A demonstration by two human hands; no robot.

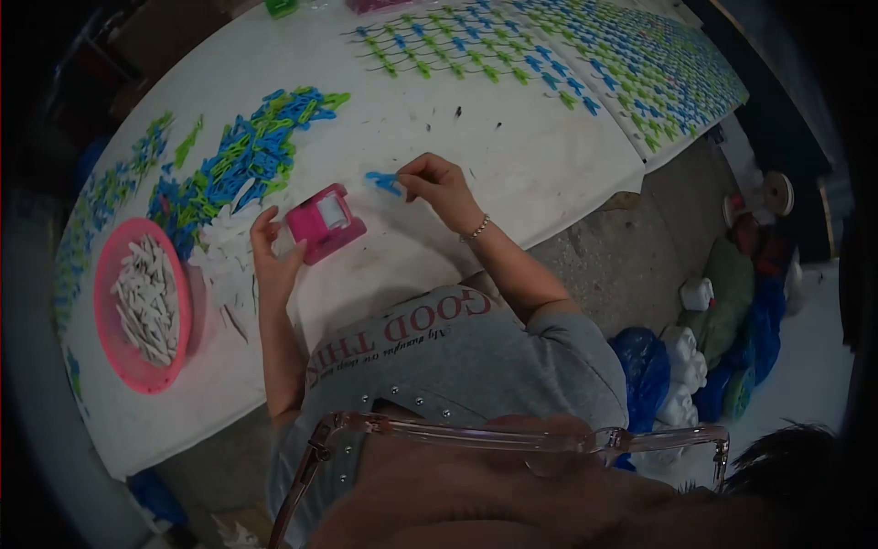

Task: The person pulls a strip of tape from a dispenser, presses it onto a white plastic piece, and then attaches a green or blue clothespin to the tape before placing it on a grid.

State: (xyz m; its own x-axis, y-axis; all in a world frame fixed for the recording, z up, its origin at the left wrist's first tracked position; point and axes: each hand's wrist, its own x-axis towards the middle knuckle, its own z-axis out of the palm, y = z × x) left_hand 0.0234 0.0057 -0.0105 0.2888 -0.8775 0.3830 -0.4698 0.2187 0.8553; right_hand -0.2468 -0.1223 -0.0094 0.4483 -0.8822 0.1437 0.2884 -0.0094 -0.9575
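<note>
My right hand pinches a blue clothespin between thumb and fingertips, over the white table to the right of a pink plastic box. The pink box has a whitish block or roll set in its top. My left hand is beside the box's left side, thumb and fingers apart, the thumb tip right at the box's edge. Behind the left hand lie scattered white pieces, and past them a heap of blue and green clothespins.
A pink basket of slim grey-white pieces stands at the left. Rows of blue and green clothespins cover the far right of the white table. Bags and bundles lie on the floor to the right, past the table edge.
</note>
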